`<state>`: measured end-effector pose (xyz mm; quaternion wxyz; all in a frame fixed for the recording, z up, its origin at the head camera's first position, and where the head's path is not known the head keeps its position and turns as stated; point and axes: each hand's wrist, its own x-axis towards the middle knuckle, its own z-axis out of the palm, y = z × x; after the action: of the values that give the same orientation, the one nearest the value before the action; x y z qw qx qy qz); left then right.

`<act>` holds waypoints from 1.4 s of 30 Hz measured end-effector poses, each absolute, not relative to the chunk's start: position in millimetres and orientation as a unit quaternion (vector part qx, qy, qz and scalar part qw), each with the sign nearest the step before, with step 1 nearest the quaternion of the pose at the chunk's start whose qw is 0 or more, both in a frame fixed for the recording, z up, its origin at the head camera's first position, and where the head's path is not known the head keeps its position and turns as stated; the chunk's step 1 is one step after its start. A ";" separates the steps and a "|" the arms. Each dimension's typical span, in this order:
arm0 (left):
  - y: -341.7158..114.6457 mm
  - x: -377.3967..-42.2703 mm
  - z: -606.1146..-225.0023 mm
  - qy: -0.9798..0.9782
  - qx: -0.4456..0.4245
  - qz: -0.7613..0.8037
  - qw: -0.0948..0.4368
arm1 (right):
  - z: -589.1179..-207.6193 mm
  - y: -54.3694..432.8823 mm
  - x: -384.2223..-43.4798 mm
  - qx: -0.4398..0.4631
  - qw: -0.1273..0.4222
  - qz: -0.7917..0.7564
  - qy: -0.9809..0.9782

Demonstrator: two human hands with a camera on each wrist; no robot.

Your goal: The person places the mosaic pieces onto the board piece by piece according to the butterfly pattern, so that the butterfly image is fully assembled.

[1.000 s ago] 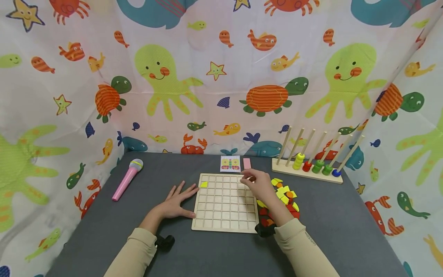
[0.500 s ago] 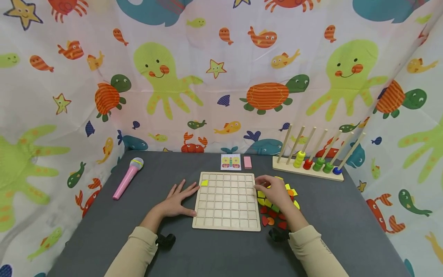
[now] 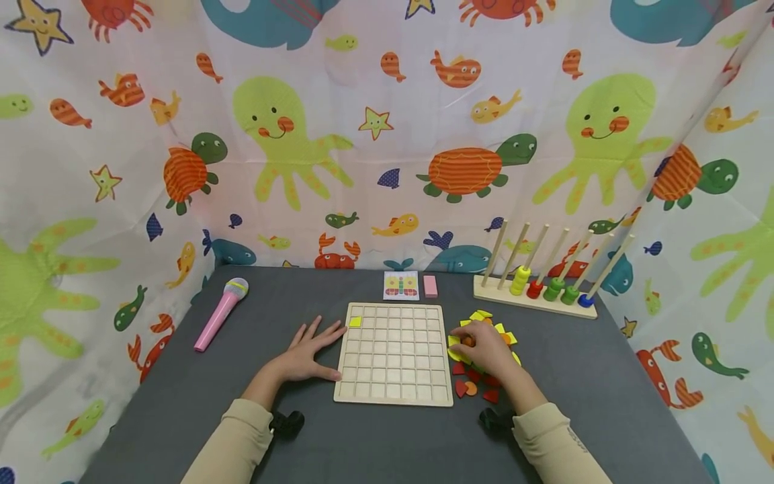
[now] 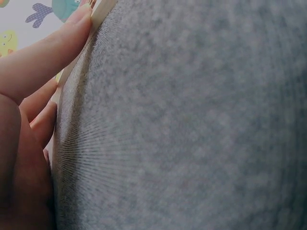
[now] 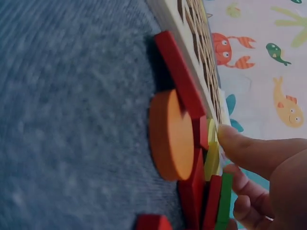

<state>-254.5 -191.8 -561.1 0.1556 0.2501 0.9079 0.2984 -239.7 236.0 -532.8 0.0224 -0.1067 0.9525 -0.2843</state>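
My left hand (image 3: 302, 356) lies with spread fingers at the left edge of a wooden grid board (image 3: 393, 353). In the left wrist view its thumb (image 4: 53, 55) touches the board's side. A yellow square tile (image 3: 355, 322) sits in a cell at the board's upper left. Right of the board, my right hand (image 3: 486, 346) reaches with bent fingers into a heap of coloured tiles (image 3: 474, 375). In the right wrist view the thumb (image 5: 240, 146) is beside yellow tiles (image 5: 211, 160); whether the fingertips hold one is unclear. An orange disc (image 5: 170, 136) and red tiles lie nearby.
Behind the board lie a butterfly pattern card (image 3: 401, 286) and a pink block (image 3: 430, 286). A peg stand with coloured rings (image 3: 535, 296) is at the back right. A pink toy microphone (image 3: 220, 314) lies at the left. A printed curtain (image 3: 375, 168) borders the grey table.
My right hand has moved from over the board's upper right corner, rightward and nearer me, onto the tile heap. The left hand keeps its place at the board's edge.
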 end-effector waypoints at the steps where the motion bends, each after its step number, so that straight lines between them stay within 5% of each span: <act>1: -191.6 -254.1 -560.9 0.908 0.248 0.298 0.157 | -533.5 236.7 -239.9 -0.104 0.022 -0.275 0.955; 21: -192.3 -253.8 -565.1 0.910 0.246 0.297 0.151 | -532.1 238.7 -250.1 -0.041 0.034 -0.315 0.948; 42: -193.6 -252.2 -562.7 0.907 0.241 0.305 0.159 | -504.4 181.2 -272.5 -0.103 0.008 -0.417 0.903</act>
<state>-252.2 -193.6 -562.7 0.1593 0.2413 0.9075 0.3048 -272.5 181.2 -504.4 0.0076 -0.1027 0.9031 -0.4169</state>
